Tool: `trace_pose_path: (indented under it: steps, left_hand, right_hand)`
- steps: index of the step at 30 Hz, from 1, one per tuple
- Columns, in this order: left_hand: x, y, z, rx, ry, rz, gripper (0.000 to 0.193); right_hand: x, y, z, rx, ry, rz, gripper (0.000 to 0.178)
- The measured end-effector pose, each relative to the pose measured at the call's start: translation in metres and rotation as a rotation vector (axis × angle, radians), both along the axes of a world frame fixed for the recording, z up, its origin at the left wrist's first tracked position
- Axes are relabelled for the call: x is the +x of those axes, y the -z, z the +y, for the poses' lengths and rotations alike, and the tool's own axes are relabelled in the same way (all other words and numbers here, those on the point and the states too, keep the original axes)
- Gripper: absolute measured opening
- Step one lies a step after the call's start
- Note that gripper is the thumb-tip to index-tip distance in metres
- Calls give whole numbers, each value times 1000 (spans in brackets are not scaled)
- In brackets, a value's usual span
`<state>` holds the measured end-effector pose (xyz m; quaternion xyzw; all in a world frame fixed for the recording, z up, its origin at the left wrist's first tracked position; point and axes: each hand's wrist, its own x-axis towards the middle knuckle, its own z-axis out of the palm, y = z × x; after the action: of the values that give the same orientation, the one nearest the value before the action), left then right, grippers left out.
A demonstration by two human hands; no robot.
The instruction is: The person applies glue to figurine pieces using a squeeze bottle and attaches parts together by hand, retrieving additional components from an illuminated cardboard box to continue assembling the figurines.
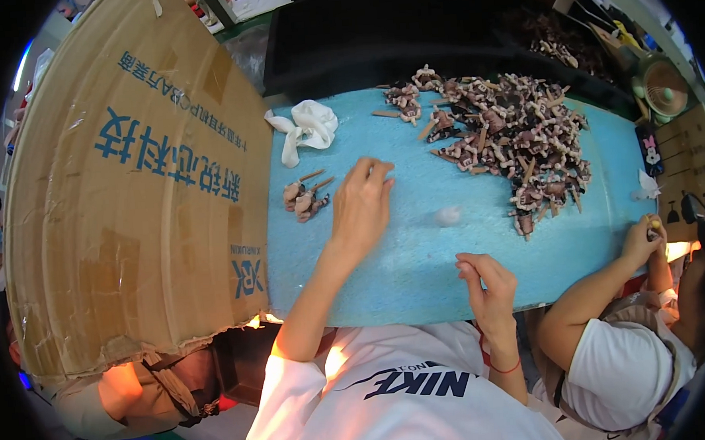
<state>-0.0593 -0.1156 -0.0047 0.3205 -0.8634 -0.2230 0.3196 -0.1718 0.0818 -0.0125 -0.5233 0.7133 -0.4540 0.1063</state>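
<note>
My left hand [362,202] hovers over the blue tabletop [404,285], its fingers loosely bent, with a gap between thumb and forefinger and nothing visible in them. Just left of it lie a few small figurines [305,200] with brown sticks or peg-like parts. My right hand [493,286] is at the table's near edge, thumb and forefinger brought close together; whatever is between them, if anything, is too small to make out. Between and beyond my hands sits a small white wad [448,216], perhaps cotton. A crumpled white cloth [309,130] rests at the far left.
A large heap of similar figurines [515,128] covers the far right of the table. A tall cardboard panel [131,255] walls off the left side. A black tray [391,39] stands behind. At the right, a co-worker's hands [644,240] hold something small; a fan [664,84] is beyond.
</note>
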Motion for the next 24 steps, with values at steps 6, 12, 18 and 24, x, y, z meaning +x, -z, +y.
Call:
trace_pose_path:
  steps: [6, 12, 18, 24]
  left_hand:
    - [-35, 6, -33, -63, 21, 23, 16]
    - [-25, 15, -15, 46, 51, 74, 19]
    - [-15, 17, -4, 123, 26, 51, 18]
    - [-10, 16, -4, 163, 17, 25, 19]
  right_hand:
    - [0, -3, -1, -58, 70, -354, 22]
    - [-17, 17, 4, -103, 85, -811, 17]
    - [-26, 29, -13, -205, 120, -791, 9]
    - [-31, 48, -33, -231, 97, -729, 18]
